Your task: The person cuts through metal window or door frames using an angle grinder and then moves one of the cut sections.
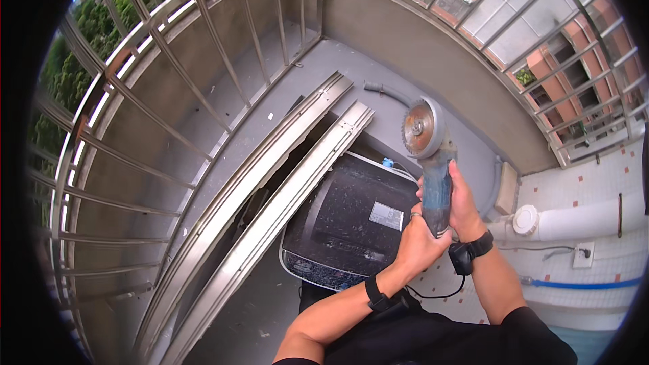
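Observation:
An angle grinder (436,192) with a blue body is held up in front of me, its disc end pointing away. Its toothed, rust-stained disc (418,128) faces left under a grey guard (441,125). My left hand (420,243) grips the lower end of the body. Wrapped along the right side of the body is my right hand (466,203). Both hands are closed on the tool, with some fingers hidden behind it. Below and left of the hands lies a dark, dust-flecked appliance (351,216) with a pale label, partly behind my left hand.
Two long metal profiles (270,230) slant across the left, their far ends near the appliance. Metal railings (203,13) and a low wall (419,47) enclose the balcony. A grey hose (389,89) lies behind the disc. At right are a white pipe (574,220), a socket (583,255) and a blue hose (581,284).

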Available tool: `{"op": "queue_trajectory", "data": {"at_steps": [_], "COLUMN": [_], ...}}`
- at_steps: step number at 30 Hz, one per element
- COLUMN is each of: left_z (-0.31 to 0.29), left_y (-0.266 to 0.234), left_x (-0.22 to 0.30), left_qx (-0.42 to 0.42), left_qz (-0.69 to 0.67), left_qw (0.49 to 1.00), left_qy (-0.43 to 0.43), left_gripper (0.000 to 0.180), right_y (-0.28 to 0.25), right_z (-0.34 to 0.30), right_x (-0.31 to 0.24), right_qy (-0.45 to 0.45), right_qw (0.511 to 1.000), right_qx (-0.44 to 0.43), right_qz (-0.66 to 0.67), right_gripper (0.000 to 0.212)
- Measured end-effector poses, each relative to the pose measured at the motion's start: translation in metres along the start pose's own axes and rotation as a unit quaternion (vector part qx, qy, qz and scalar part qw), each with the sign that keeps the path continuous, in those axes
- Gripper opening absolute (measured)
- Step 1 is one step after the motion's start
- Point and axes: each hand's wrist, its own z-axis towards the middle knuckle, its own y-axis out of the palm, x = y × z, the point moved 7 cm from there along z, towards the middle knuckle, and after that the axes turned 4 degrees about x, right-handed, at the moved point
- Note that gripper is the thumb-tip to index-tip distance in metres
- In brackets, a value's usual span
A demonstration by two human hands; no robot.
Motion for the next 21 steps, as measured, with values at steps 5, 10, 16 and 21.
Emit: {"op": "queue_trajectory", "data": {"at_steps": [5, 10, 16, 21], "left_z": [0.032, 0.055, 0.088, 0.105], "left_y": [0.003, 0.013, 0.014, 0.019], "left_x": [-0.007, -0.017, -0.011, -0.025], "left_qx": [0.079, 0.093, 0.156, 0.138], "left_qz": [0.002, -0.039, -0.090, -0.044], "left_qw": [0.997, 0.995, 0.982, 0.989], "left_qy": [0.007, -0.013, -0.057, -0.025], "left_gripper": [0.068, 0.067, 0.069, 0.077], "right_y": [-0.004, -0.001, 0.001, -0.002], "right_z": [0.045, 0.070, 0.085, 0.108], "right_x": [0.002, -0.008, -0.035, -0.029], "right_qy": [0.049, 0.045, -0.138, -0.112], "right_qw": [0.998, 0.996, 0.882, 0.880], "right_qx": [-0.013, -0.021, -0.002, -0.003], "right_qz": [-0.031, -0.079, -0.450, -0.462], "right_gripper": [0.067, 0.067, 0.065, 0.069]}}
